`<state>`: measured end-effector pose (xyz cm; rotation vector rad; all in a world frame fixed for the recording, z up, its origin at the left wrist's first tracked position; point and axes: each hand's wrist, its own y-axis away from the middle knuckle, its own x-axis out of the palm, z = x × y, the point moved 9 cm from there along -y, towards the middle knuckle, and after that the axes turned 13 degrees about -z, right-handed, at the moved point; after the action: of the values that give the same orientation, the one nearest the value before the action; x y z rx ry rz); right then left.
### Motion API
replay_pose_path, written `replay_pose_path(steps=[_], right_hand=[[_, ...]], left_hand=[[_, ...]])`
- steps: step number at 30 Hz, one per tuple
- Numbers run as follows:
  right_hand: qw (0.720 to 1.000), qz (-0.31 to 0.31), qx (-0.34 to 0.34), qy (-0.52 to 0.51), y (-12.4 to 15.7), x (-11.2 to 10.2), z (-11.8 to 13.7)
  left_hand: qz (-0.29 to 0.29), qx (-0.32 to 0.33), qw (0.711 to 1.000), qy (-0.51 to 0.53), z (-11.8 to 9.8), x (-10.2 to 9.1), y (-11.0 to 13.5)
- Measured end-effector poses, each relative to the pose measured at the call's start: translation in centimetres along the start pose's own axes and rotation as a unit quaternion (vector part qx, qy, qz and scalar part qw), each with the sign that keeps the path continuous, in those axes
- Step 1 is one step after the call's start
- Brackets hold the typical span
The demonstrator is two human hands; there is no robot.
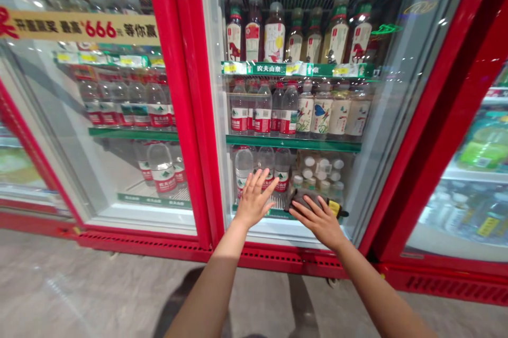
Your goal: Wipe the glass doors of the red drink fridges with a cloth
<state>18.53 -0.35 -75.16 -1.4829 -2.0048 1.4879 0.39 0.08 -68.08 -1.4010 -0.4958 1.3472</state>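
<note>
The left hand [254, 200] spreads without load, while the spread right hand [319, 217] covers a dark-grey, yellow-tagged fabric cloth [302, 195] near the clear glass door's [270, 231] lower right corner, probably light, soft, best held under the palm.

Glass door [391, 116] blocks the bottles [263, 110]; free room along its front
</note>
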Motion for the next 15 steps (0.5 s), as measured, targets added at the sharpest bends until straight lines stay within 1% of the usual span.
replay_pose_path(steps=[1,2,4,5,6,8,10,11,13,15], right_hand=[[1.0,-0.002,0.005,0.005,0.6,-0.5,-0.9],[1.0,-0.009,0.025,0.015,0.7,-1.0,-2.0],[0.994,-0.029,0.097,0.042,-0.5,-1.7,-4.0],[0.989,-0.04,0.133,0.053,-1.7,-1.8,-4.5],[0.984,-0.049,0.16,0.06,-3.1,-1.7,-4.4],[0.982,-0.051,0.176,0.055,-5.6,-0.8,-2.8],[0.988,-0.037,0.147,0.031,-6.9,0.4,-0.3],[0.992,-0.027,0.121,0.014,-6.9,0.8,0.9],[0.998,-0.005,0.056,-0.019,-5.5,1.3,2.8],[0.999,0.012,0.011,-0.039,-3.7,1.2,3.1]], left_hand=[[-0.004,0.002,1.0,-0.004,0.6,-0.4,0.4],[-0.011,-0.001,1.0,-0.011,1.3,-0.9,0.9],[-0.031,-0.014,0.999,-0.031,2.8,-1.8,1.7],[-0.043,-0.022,0.998,-0.043,3.5,-2.3,2.1],[-0.054,-0.028,0.997,-0.054,4.0,-2.6,2.4],[-0.07,-0.032,0.994,-0.072,4.7,-3.0,2.9],[-0.078,-0.033,0.993,-0.082,4.9,-3.1,3.2],[-0.078,-0.036,0.993,-0.084,4.9,-3.1,3.4],[-0.073,-0.043,0.993,-0.083,5.0,-2.9,3.5],[-0.063,-0.05,0.994,-0.076,5.0,-2.7,3.7]])
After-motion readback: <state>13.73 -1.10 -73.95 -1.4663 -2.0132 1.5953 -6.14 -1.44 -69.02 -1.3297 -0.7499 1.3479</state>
